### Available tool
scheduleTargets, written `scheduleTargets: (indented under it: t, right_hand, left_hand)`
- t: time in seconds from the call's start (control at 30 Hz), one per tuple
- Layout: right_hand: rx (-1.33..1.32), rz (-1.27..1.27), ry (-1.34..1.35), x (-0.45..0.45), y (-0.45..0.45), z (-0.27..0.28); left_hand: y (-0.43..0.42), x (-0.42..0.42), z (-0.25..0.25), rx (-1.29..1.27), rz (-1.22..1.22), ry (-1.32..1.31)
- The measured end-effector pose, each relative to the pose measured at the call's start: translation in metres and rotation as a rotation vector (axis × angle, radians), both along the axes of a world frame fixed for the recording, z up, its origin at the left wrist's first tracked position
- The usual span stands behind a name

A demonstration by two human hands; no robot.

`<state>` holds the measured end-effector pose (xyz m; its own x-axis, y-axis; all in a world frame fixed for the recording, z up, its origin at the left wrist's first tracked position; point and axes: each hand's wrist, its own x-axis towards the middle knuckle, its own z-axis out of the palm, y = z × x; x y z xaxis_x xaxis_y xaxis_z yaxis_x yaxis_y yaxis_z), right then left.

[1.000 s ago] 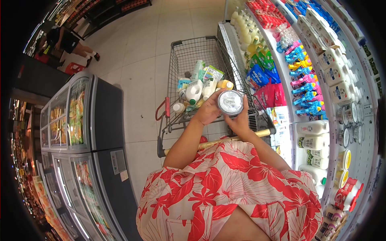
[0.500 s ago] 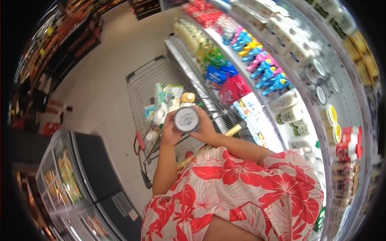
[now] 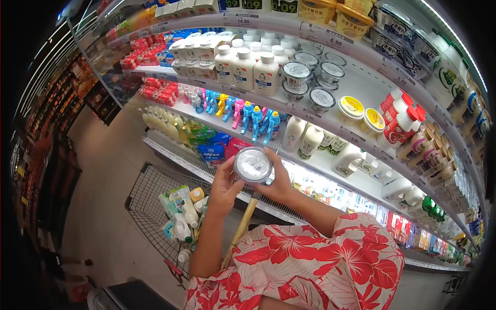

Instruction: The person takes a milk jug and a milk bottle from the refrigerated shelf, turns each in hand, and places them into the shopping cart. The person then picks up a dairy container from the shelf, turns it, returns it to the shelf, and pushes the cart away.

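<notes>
A round yogurt tub (image 3: pixel 253 164) with a shiny, pale lid is held up in front of my chest, lid facing me. My left hand (image 3: pixel 224 187) grips its left side, thumb along the lower edge. My right hand (image 3: pixel 279 178) has its fingers wrapped round the other side. Lid glare hides any print. Similar clear-sided tubs (image 3: pixel 298 72) are stacked on the shelf beyond. Below and left of my hands is a wire shopping cart (image 3: pixel 145 199) holding several packages and bottles, among them a white jug (image 3: pixel 181 228).
Refrigerated dairy shelves curve across the front and right, with white bottles (image 3: pixel 265 75), yellow-lidded tubs (image 3: pixel 352 107) and price strips (image 3: pixel 330 40). A tan bar (image 3: pixel 240 232) runs beside my left forearm. A dark-topped case (image 3: pixel 135 297) stands at bottom left, beside the aisle floor (image 3: pixel 95 191).
My view has swung up and right toward the shelves. Both hands still hold the tub, now tilted so light glares off its lid. The cart appears lower and farther left.
</notes>
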<state>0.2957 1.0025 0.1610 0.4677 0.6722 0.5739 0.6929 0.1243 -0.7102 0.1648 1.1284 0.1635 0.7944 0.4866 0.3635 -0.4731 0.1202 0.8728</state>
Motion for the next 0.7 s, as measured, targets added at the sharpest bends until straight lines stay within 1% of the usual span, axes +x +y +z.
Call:
scheduleTargets:
  t: [0.03,0.07,0.1,0.13,0.17,0.2,0.23,0.27,0.3,0.33,0.37,0.4,0.43,0.47,0.53,0.6,0.67,0.7]
  right_hand:
    - [0.083,-0.056,-0.044,0.023,-0.005,0.017]
    - [0.048,-0.163,-0.07,0.042,-0.015,0.038]
    - [0.08,-0.197,-0.059,0.066,-0.023,0.054]
    - [0.055,-0.27,-0.056,0.081,-0.033,0.077]
    - [0.037,-0.372,-0.073,0.098,-0.039,0.091]
    - [0.007,-0.481,-0.211,0.114,-0.047,0.106]
    - [0.028,-0.495,-0.203,0.133,-0.051,0.113]
    - [-0.014,-0.578,-0.289,0.152,-0.054,0.12]
    - [-0.011,-0.608,-0.297,0.175,-0.056,0.118]
    - [-0.083,-0.66,-0.357,0.192,-0.06,0.118]
    - [-0.172,-0.662,-0.211,0.188,-0.056,0.128]
    - [-0.162,-0.637,-0.294,0.216,-0.06,0.116]
    - [-0.16,-0.596,-0.304,0.218,-0.056,0.115]
    - [-0.18,-0.604,-0.312,0.218,-0.055,0.118]
    - [-0.208,-0.586,-0.317,0.221,-0.058,0.117]
    - [-0.28,-0.631,-0.338,0.23,-0.05,0.113]
    - [-0.359,-0.638,-0.267,0.235,-0.046,0.109]
    - [-0.352,-0.647,-0.308,0.235,-0.045,0.109]
  left_hand:
    - [-0.003,0.028,0.023,0.077,-0.051,0.014]
    - [-0.004,0.057,0.035,0.29,0.006,0.083]
    - [-0.008,0.087,0.051,0.366,0.024,0.112]
    - [-0.014,0.116,0.063,0.529,0.109,0.062]
    - [-0.02,0.146,0.074,0.582,0.14,0.038]
    - [-0.029,0.17,0.088,0.552,0.146,0.028]
    - [-0.034,0.202,0.086,0.438,0.091,-0.046]
    - [-0.038,0.231,0.085,0.536,0.215,-0.091]
    - [-0.043,0.248,0.09,0.527,0.195,-0.004]
    - [-0.048,0.267,0.088,0.514,0.204,0.047]
    - [-0.051,0.276,0.086,0.512,0.175,0.094]
    - [-0.054,0.288,0.079,0.5,0.17,0.089]
    - [-0.056,0.295,0.073,0.485,0.15,0.083]
    - [-0.054,0.292,0.072,0.476,0.182,0.088]
    - [-0.056,0.282,0.076,0.486,0.128,0.114]
    - [-0.053,0.273,0.076,0.516,0.146,0.094]
    - [-0.051,0.254,0.072,0.517,0.16,0.082]
    - [-0.049,0.239,0.07,0.538,0.176,0.049]
